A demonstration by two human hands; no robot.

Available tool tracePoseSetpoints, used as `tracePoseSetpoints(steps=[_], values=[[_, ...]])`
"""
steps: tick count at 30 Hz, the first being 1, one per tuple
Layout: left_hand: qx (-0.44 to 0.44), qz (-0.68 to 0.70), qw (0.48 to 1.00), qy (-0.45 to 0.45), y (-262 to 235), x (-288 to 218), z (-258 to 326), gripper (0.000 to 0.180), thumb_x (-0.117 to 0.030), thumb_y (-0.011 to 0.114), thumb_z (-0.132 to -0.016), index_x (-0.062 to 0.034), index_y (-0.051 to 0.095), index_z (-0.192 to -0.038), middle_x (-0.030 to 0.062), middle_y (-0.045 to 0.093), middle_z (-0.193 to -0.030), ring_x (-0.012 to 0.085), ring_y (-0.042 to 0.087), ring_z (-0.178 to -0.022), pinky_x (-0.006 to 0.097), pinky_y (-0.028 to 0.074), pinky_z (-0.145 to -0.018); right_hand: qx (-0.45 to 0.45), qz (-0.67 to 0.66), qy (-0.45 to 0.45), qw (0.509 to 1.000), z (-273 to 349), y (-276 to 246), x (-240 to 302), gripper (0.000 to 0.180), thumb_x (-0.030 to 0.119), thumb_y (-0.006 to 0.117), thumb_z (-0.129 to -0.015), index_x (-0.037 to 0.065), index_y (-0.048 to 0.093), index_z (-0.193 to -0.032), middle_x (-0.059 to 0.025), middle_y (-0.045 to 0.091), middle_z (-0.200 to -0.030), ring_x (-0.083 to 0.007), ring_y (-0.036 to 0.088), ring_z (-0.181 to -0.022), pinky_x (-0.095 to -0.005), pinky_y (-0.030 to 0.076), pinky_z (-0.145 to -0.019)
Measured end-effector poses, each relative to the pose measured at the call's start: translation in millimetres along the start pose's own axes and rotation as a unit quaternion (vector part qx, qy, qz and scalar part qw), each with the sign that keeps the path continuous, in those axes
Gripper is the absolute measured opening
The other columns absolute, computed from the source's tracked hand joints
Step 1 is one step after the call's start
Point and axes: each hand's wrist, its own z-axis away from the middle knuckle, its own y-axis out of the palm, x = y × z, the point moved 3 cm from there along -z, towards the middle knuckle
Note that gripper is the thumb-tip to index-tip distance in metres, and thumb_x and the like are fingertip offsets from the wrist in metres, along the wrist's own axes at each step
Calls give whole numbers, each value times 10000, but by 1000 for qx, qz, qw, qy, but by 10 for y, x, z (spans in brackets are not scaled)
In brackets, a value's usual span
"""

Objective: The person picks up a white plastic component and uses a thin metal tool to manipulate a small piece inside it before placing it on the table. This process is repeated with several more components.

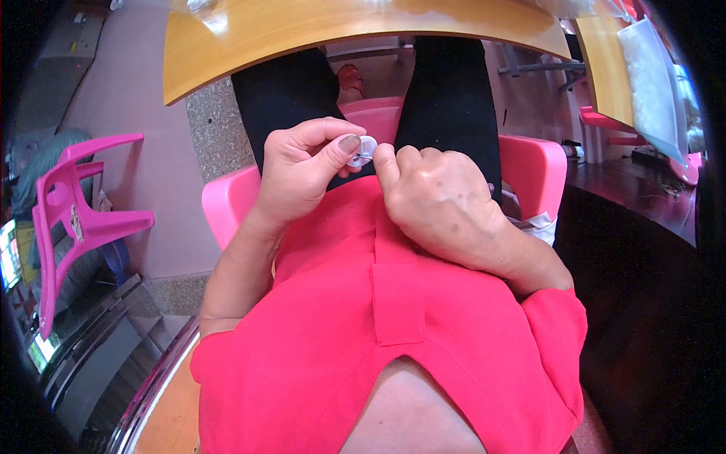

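A small white round piece [368, 144], smooth and disc-like, is pinched between the thumb and fingers of my left hand [299, 170] above my lap. A small dark detail shows at its middle, too small to make out. Close against its right side is my right hand [450, 197], back upward, fingers curled and thumb pressed toward the piece. Something thin seems to run from the right fingertips to the disc, but the curled fingers hide most of it.
Ahead of my knees is the edge of a yellow wooden table [363, 26]. A pink plastic chair [72, 219] stands at the left. On the right, a clear plastic bag with white contents [650, 87] hangs over another table edge, near a dark surface [643, 185].
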Motion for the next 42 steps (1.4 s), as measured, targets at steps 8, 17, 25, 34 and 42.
tracePoseSetpoints(steps=[8,17,25,34,42], values=[[-21,-76,995,-57,50,24,-45,134,-98,626,-895,17,671,-947,31,658,-781,65,578,-661,202,468,-574,37,48,-60,996,-25,-39,-66,112,79,562,-780,-6,558,-853,-114,572,-646,-228,628,-586,-327,479,-453],[-262,-348,789,433,-631,-1746,-789,187,-122,591,-929,8,659,-1045,73,669,-928,126,605,-802,256,492,-736,5,-114,39,993,122,40,-563,252,23,581,-729,-38,567,-973,-166,626,-743,-300,653,-687,-374,527,-588],[-300,-626,494,523,-873,-2209,-1693,228,-199,680,-846,-58,678,-1026,146,655,-1013,258,629,-945,344,488,-834,54,-151,41,986,129,167,-613,232,18,570,-724,-40,580,-949,-199,646,-781,-334,665,-730,-398,539,-629],[-258,-564,764,175,-484,-675,-1838,313,-257,762,-762,10,635,-864,129,591,-767,250,569,-674,353,475,-648,46,-186,35,981,57,266,-691,202,43,595,-704,-20,566,-893,-201,635,-770,-352,659,-718,-420,532,-621],[-237,-468,818,235,-519,-551,-1950,235,-216,732,-788,6,655,-774,143,587,-746,250,571,-668,355,471,-637,57,-187,39,980,45,322,-669,194,39,588,-703,-21,569,-887,-201,638,-785,-358,658,-724,-430,532,-637]])
